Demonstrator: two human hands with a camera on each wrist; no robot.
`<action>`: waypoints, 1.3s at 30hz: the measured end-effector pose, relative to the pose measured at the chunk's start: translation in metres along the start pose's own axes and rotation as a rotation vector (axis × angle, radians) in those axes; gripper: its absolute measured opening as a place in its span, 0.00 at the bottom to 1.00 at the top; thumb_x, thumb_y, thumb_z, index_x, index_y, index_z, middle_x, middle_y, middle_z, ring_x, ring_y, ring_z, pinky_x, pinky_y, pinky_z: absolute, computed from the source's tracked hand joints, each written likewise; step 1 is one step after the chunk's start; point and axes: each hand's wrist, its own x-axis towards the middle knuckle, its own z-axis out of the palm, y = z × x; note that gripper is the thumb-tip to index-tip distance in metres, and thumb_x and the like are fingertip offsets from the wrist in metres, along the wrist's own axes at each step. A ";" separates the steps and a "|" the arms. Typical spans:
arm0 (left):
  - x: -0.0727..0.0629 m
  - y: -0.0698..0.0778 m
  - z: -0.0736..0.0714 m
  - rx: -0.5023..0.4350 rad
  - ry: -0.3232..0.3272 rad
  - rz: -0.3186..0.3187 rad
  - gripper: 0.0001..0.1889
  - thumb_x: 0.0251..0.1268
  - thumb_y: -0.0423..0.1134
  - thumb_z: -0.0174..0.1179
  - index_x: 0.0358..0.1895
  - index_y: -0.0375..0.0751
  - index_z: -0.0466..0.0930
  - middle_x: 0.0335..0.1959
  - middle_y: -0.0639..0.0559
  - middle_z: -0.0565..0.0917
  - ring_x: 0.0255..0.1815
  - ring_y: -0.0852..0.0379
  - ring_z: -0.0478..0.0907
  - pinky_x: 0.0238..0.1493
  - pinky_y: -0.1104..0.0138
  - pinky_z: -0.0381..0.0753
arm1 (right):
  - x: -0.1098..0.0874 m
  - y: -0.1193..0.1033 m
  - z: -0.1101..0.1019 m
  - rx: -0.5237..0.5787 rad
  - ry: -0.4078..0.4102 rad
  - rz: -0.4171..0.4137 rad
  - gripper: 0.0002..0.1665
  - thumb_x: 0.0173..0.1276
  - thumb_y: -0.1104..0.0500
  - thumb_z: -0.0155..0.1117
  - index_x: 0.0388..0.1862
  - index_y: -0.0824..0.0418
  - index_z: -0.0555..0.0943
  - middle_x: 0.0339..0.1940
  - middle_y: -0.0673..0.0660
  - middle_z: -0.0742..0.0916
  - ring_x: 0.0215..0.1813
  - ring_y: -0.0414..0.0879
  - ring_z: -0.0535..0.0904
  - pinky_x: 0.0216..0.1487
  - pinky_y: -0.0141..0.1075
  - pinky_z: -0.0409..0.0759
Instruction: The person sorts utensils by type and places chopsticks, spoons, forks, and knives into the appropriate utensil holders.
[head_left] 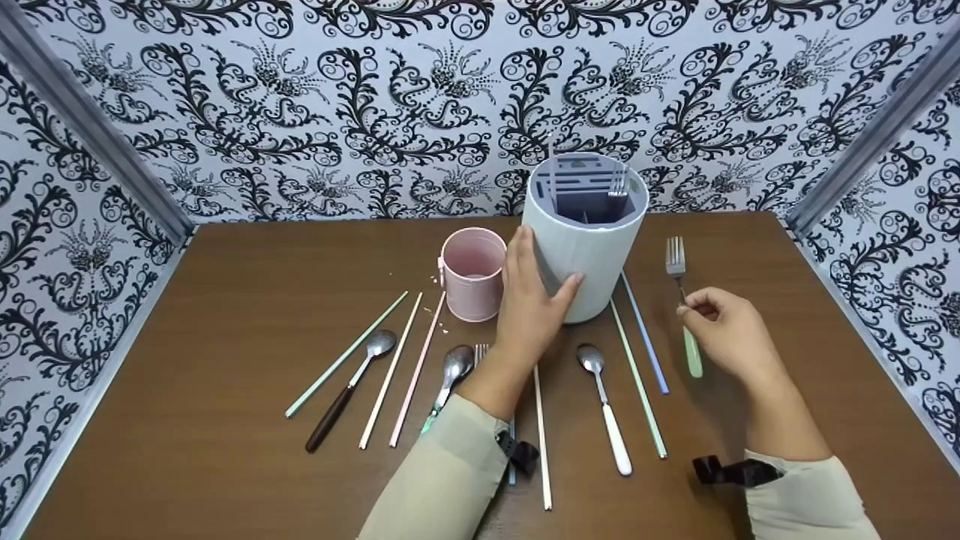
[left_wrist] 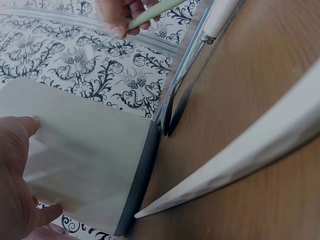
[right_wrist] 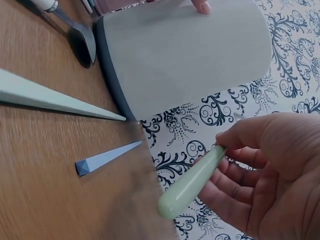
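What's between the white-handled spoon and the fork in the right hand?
A green chopstick and a blue chopstick lie between the spoon and the fork, as the head view shows.

Pale-green fork handle point(head_left: 692, 352), white holder point(head_left: 592, 262)

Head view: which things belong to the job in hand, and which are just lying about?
In the job:
- green-handled fork, pinched by right hand
- white holder, touched by left hand

Seemingly idle:
- pink cup
- spoons
- chopsticks
- half-hidden fork
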 end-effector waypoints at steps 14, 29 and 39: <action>0.001 0.004 -0.001 0.005 -0.007 0.002 0.50 0.65 0.50 0.72 0.82 0.34 0.52 0.81 0.36 0.60 0.83 0.42 0.58 0.83 0.55 0.61 | 0.001 -0.014 -0.002 0.655 0.132 0.102 0.06 0.74 0.61 0.66 0.43 0.64 0.84 0.32 0.45 0.87 0.32 0.36 0.82 0.32 0.25 0.82; 0.003 0.002 -0.001 -0.010 -0.003 -0.003 0.50 0.65 0.50 0.72 0.82 0.34 0.52 0.81 0.37 0.61 0.83 0.42 0.58 0.83 0.55 0.61 | 0.009 -0.063 -0.017 1.089 0.219 -0.014 0.03 0.69 0.69 0.69 0.41 0.67 0.84 0.35 0.56 0.89 0.33 0.44 0.85 0.38 0.30 0.87; 0.000 0.000 -0.001 -0.007 0.008 0.006 0.50 0.65 0.50 0.72 0.81 0.34 0.53 0.81 0.36 0.61 0.82 0.42 0.59 0.83 0.54 0.62 | 0.023 -0.095 -0.031 1.278 0.274 -0.105 0.10 0.64 0.71 0.73 0.40 0.72 0.80 0.37 0.60 0.88 0.34 0.47 0.88 0.42 0.34 0.90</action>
